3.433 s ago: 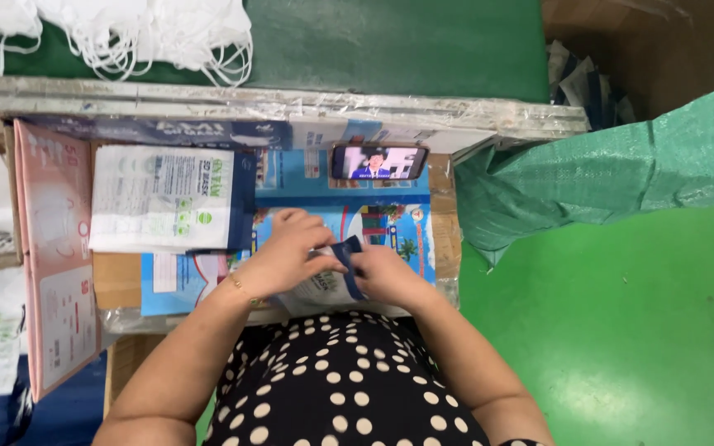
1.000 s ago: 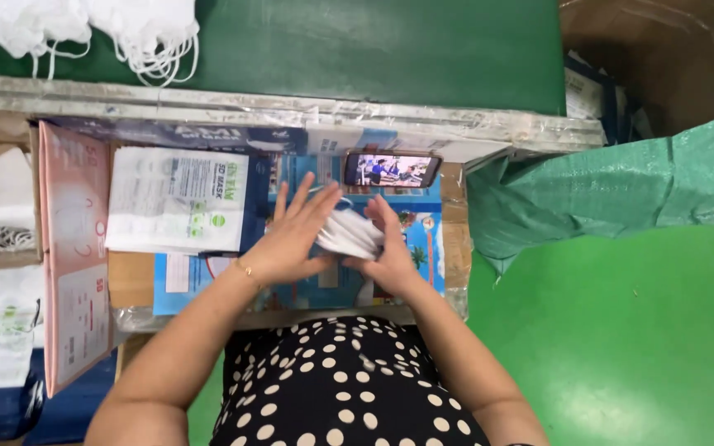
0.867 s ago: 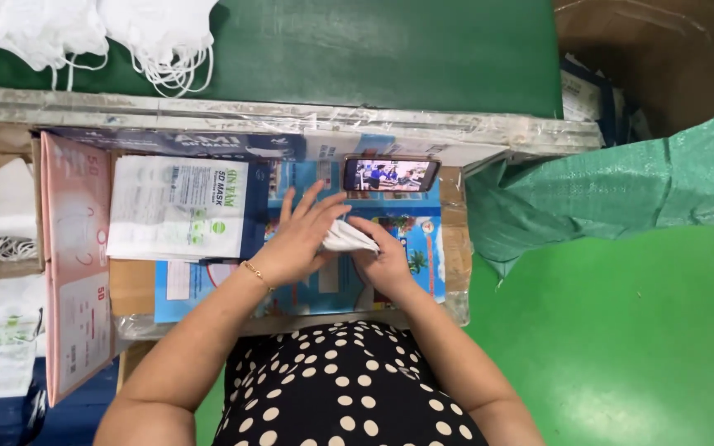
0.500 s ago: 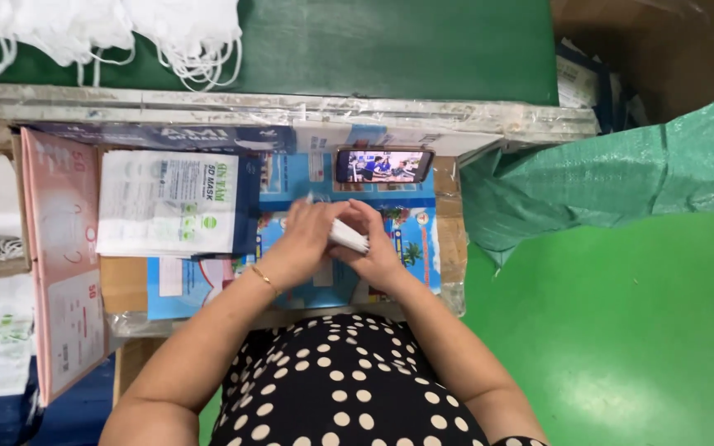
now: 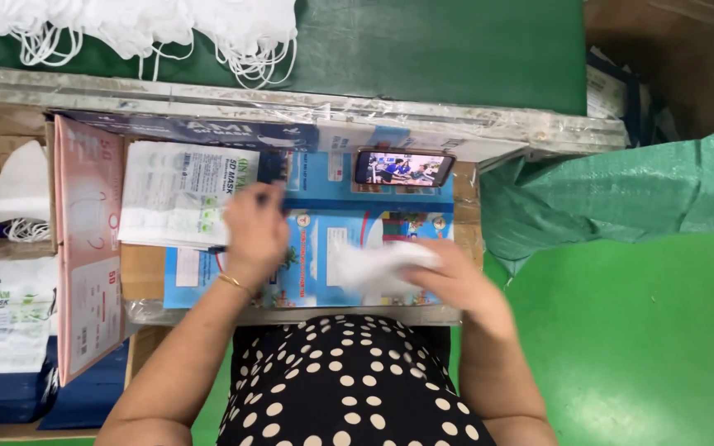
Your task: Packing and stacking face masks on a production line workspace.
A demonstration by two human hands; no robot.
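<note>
At the far left edge of the workbench (image 5: 473,124), a shallow compartment holds a white, rounded face mask (image 5: 22,186) with thin elastic loops. Beside it stands a tall pink carton (image 5: 84,248), flat-sided and printed, and below it lies a glossy plastic mask packet (image 5: 6,318) on a dark blue box. A stack of white printed pouches (image 5: 179,202), soft and crinkled, rests on the bench's left half. The left hand (image 5: 254,227) lies over the right edge of that stack, wrist ringed by a thin gold bangle (image 5: 235,282); the hand is motion-blurred, so whether its fingers pinch a pouch cannot be told. A blue printed sheet (image 5: 324,190) covers the bench's middle. On it, near the front edge, the right hand (image 5: 452,277) grips a folded white mask (image 5: 373,264), fingers curled around its right end. A phone (image 5: 402,167) leans at the back edge, screen lit. Loose white masks (image 5: 167,29) pile on a green surface beyond. A green woven sack (image 5: 621,198) lies right, over a glossy green floor (image 5: 646,347).
</note>
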